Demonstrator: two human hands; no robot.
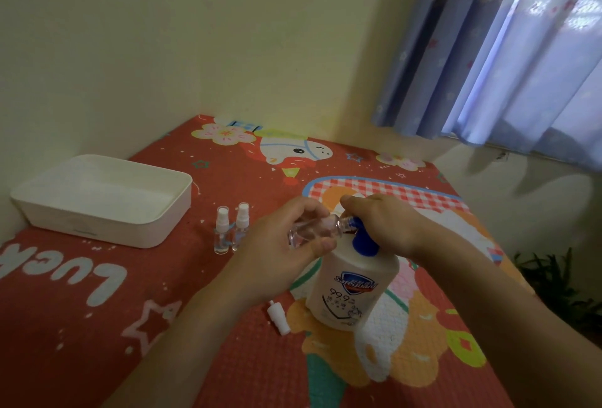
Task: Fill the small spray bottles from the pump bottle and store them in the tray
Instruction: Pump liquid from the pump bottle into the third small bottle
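A white pump bottle [353, 287] with a blue pump head stands on the red patterned mat. My right hand [381, 225] lies over the pump head, fingers curled on it. My left hand [286, 244] grips a small clear spray bottle [312, 230], uncapped and tilted on its side, its mouth at the blue nozzle. The bottle's white spray cap [278, 317] lies loose on the mat just left of the pump bottle. Two more small spray bottles [232, 232] stand capped and upright side by side. A white tray [107, 222] with nothing in it sits at the far left.
The mat covers a surface set against a cream wall at the back and left. A blue curtain [508, 49] hangs at the upper right. A green plant [560, 283] shows beyond the right edge of the mat.
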